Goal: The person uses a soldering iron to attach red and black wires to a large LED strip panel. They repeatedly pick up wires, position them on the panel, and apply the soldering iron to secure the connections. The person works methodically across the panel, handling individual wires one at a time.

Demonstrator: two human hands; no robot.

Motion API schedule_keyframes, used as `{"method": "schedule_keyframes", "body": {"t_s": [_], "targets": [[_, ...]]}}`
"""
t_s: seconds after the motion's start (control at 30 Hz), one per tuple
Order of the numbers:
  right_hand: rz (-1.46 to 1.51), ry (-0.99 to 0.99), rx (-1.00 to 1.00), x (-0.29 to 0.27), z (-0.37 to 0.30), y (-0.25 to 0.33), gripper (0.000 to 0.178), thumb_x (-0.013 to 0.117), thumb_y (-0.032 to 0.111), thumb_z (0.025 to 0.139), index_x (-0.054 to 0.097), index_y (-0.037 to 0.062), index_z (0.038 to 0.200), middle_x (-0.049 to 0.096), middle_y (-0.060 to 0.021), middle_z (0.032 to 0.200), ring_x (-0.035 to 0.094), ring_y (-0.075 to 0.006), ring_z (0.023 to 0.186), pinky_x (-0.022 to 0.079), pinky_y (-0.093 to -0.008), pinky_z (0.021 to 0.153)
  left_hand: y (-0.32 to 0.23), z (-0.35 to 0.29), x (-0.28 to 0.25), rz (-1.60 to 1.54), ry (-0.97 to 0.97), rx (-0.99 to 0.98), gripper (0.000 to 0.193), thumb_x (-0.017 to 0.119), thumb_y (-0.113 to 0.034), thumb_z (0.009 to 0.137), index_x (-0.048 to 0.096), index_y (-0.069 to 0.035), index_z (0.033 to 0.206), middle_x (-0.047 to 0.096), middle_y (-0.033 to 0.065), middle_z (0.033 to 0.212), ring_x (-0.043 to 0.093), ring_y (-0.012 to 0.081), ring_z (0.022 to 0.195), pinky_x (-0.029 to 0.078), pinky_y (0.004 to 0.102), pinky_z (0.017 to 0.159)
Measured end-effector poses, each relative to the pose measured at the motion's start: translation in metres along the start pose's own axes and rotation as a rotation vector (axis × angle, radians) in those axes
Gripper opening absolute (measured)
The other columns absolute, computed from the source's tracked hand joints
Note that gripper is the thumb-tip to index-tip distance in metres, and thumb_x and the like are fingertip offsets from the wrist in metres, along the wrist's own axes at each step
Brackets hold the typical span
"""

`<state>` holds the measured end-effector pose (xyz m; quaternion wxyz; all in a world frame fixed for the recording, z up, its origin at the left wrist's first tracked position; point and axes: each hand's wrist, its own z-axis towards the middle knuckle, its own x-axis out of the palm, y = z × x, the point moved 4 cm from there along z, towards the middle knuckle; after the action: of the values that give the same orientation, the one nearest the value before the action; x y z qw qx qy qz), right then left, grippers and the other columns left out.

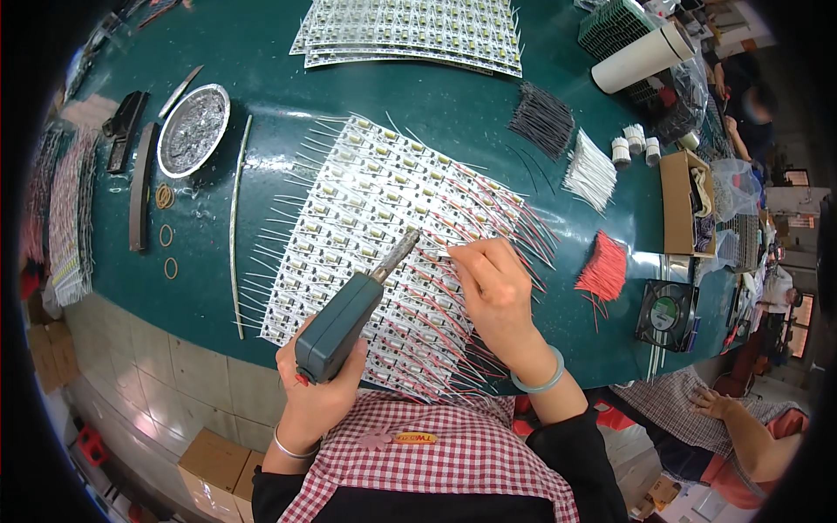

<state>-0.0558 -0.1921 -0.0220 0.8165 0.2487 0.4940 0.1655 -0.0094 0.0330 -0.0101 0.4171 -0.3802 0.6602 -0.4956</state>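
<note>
A white circuit board sheet (336, 231) lies on the green table in front of me, covered with rows of small parts. White wires stick out along its left edge, and red, white and black wires fan out on its right side. My left hand (323, 375) is wrapped round a dark green soldering gun (336, 327). The metal tip (401, 251) points up and right over the middle of the sheet. Just right of that tip, my right hand (499, 292) pinches a thin white wire (443, 254) close to the board. Whether tip and wire touch, I cannot tell.
Bundles of black wires (540, 120), white wires (590, 172) and red wires (602, 272) lie to the right, near a small fan (667, 315) and a cardboard box (678, 205). A metal bowl (193, 131) stands left. More board sheets (410, 35) are stacked behind. Another person's hand (713, 403) shows at lower right.
</note>
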Motion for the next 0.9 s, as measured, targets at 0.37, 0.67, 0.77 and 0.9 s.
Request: {"method": "schedule_keyframes", "body": {"t_s": [0.37, 0.67, 0.77, 0.9], "targets": [[0.004, -0.003, 0.005, -0.002, 0.000, -0.001, 0.019, 0.069, -0.007, 0.078, 0.067, -0.0013, 0.096, 0.058, -0.0114, 0.084, 0.059, -0.0279, 0.078, 0.050, -0.0367, 0.068, -0.004, -0.003, -0.053, -0.029, -0.331, 0.130, 0.027, 0.070, 0.005, 0.084, 0.062, 0.005, 0.110, 0.066, 0.0105, 0.096, 0.057, 0.0102, 0.062, 0.045, 0.0229, 0.053], [0.023, -0.002, 0.004, -0.002, 0.000, 0.003, 0.019, 0.067, -0.008, 0.078, 0.067, -0.0014, 0.096, 0.058, -0.0116, 0.085, 0.059, -0.0275, 0.079, 0.050, -0.0365, 0.069, -0.020, 0.044, -0.117, 0.016, -0.766, 0.223, 0.029, 0.066, 0.005, 0.086, 0.060, 0.012, 0.114, 0.067, 0.0152, 0.105, 0.050, 0.0088, 0.052, 0.036, 0.0213, 0.043], [0.023, 0.043, 0.010, -0.010, -0.002, 0.004, 0.022, 0.066, -0.010, 0.077, 0.067, -0.0013, 0.098, 0.059, -0.0116, 0.087, 0.059, -0.0271, 0.079, 0.050, -0.0360, 0.069, 0.002, 0.034, -0.109, -0.108, -0.665, 0.190, 0.035, 0.068, 0.006, 0.083, 0.059, 0.009, 0.117, 0.067, 0.0159, 0.107, 0.051, 0.0087, 0.052, 0.037, 0.0211, 0.042], [0.000, 0.009, 0.049, -0.035, -0.006, 0.009, 0.024, 0.067, -0.011, 0.078, 0.070, -0.0008, 0.099, 0.062, -0.0119, 0.087, 0.062, -0.0258, 0.078, 0.050, -0.0339, 0.067, 0.008, 0.015, -0.092, -0.131, -0.517, 0.164, 0.039, 0.068, 0.007, 0.082, 0.059, 0.009, 0.119, 0.067, 0.0173, 0.107, 0.052, 0.0090, 0.052, 0.037, 0.0208, 0.042]]}}
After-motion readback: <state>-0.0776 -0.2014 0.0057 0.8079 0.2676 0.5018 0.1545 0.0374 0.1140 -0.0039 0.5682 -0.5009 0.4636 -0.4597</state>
